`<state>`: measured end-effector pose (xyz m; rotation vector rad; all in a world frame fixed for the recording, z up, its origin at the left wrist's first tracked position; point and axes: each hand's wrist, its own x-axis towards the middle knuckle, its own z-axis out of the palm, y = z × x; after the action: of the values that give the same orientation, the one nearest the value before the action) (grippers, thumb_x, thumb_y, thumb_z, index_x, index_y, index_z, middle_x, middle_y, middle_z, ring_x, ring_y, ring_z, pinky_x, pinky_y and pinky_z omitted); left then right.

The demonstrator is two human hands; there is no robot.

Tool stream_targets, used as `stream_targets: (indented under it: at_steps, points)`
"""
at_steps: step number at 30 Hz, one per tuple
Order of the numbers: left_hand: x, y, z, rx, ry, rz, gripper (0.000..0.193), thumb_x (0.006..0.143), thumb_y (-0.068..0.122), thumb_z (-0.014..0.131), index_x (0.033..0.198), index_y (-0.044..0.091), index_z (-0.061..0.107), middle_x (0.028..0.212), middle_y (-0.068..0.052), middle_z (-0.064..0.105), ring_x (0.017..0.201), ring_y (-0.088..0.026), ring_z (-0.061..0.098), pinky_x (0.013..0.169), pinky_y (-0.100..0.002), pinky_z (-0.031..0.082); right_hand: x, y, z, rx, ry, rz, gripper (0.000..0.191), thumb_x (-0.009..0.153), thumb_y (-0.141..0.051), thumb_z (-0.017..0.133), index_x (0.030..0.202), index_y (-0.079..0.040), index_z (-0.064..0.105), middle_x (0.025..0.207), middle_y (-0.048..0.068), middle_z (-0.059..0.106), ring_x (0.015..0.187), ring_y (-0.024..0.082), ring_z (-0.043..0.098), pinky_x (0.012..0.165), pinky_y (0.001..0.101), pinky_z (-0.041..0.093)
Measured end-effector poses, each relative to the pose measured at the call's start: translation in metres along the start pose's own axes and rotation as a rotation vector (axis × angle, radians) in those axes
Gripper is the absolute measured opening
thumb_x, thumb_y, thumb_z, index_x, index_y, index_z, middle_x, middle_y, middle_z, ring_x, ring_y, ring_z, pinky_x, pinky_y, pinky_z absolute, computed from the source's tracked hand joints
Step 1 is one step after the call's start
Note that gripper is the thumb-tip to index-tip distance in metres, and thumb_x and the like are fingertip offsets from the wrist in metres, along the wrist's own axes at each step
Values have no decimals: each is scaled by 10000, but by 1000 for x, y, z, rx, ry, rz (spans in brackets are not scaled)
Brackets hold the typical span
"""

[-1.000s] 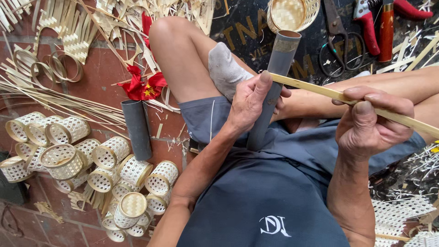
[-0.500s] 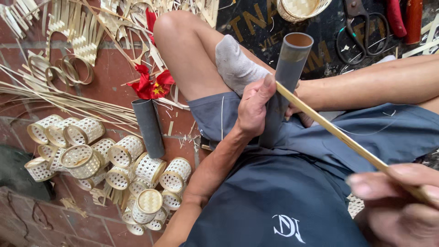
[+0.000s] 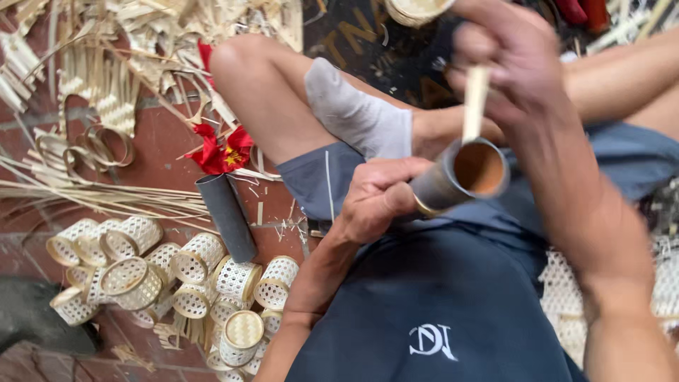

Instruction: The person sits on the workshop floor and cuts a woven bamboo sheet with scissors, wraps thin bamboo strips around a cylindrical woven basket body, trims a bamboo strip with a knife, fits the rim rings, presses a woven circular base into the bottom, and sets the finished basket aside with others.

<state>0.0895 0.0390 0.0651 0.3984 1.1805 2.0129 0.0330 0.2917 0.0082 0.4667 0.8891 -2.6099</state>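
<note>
At the bottom of the frame sits the person's dark blue shirt (image 3: pixel 424 318), filling the lower middle. Just above it, in the centre, the left hand (image 3: pixel 378 198) wraps its fingers closed around a grey tube (image 3: pixel 453 185), which tilts with its open mouth facing up and to the right; the inside of the mouth looks orange-brown. Above the tube, in the upper right, the right hand (image 3: pixel 516 64) pinches a pale bamboo strip (image 3: pixel 475 105) between thumb and fingers, closed on it; the strip hangs down with its lower end at or just inside the tube's mouth. The right forearm runs down the right edge of the frame.

Behind the hands lie the person's bare legs, crossed, with a grey sock (image 3: pixel 353 113) on the foot in the upper middle.

To the left, on the red brick floor (image 3: pixel 163 148), a second grey tube (image 3: pixel 226 216) lies beside a heap of small woven baskets (image 3: pixel 191 276) in the lower left. A red flower (image 3: pixel 223 152) rests just above that tube. Farther off, in the upper left, loose bamboo strips and coiled rings (image 3: pixel 99 106) are scattered across the floor.
</note>
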Motion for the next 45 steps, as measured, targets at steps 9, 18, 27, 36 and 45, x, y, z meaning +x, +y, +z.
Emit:
stream_targets:
  at_steps: [9,18,27,36,45]
  points:
    - [25,-27,10,480,199,-10,266,1139,186,574,1311,-6,640,1147,-103,720,1037,-188,671,988,-287,541,-1,-64,161,-1574,-1073,-382,237,971,-337,645,896,-116,686,613,79,599,538,296,593,478,439,456]
    - [50,-2,-13,736,514,155,473,1133,230,572,1562,52,482,1407,-139,675,1270,-212,694,1091,-295,524,-115,-36,134,-1615,194,-778,163,865,28,725,1001,108,686,840,205,698,675,260,667,621,345,519]
    - [27,-8,-3,-322,65,-133,529,1148,403,560,1364,-80,574,996,-172,683,810,-200,664,682,-309,550,-123,10,-21,-358,209,-567,107,979,23,705,881,21,661,753,100,655,621,149,555,566,265,433]
    - [45,-42,-11,-706,-635,-446,502,1091,291,664,1326,-136,548,910,-165,665,701,-217,644,590,-353,531,25,-15,47,-122,-1317,9,227,926,-172,818,939,44,750,769,130,723,619,221,665,559,396,495]
    - [49,29,-22,1520,220,135,591,994,256,668,1555,220,484,914,-98,579,749,-283,627,621,-430,511,-33,-68,112,-1705,-208,-619,338,844,-255,856,940,38,717,732,109,634,583,194,599,523,315,453]
